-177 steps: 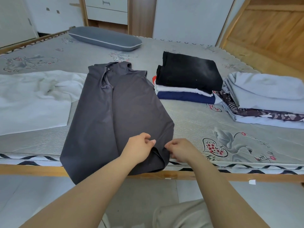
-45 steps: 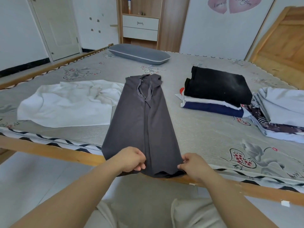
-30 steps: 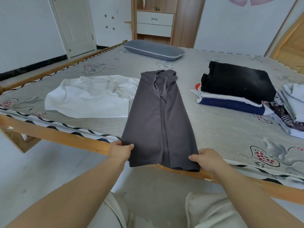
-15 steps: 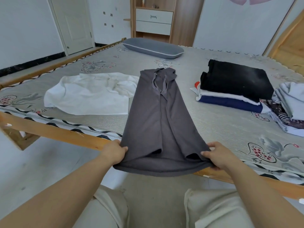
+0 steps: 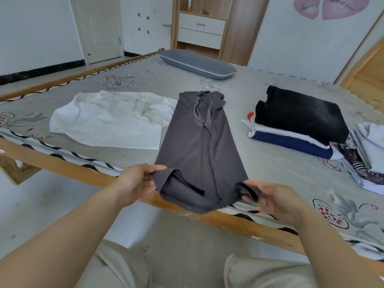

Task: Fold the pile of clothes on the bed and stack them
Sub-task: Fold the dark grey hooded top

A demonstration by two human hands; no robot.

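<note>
A dark grey sleeveless garment (image 5: 202, 142) lies lengthwise on the bed, folded narrow, collar at the far end. My left hand (image 5: 137, 181) pinches its near left hem corner and my right hand (image 5: 274, 199) holds the near right corner, palm up. The hem is lifted off the bed edge and sags between them. A crumpled white garment (image 5: 110, 119) lies unfolded to the left. A folded stack (image 5: 299, 119) with a black item on top stands to the right, and a second stack (image 5: 369, 150) sits at the right border.
The wooden bed rail (image 5: 62, 165) runs diagonally under my hands. A grey pillow (image 5: 197, 64) lies at the far side of the mattress (image 5: 276, 169). Beyond it are a drawer unit (image 5: 200, 31) and a white door (image 5: 99, 28).
Over the last second my hands went from pressing the grey garment's near hem flat to lifting its two corners off the bed edge. The camera has tilted up slightly.
</note>
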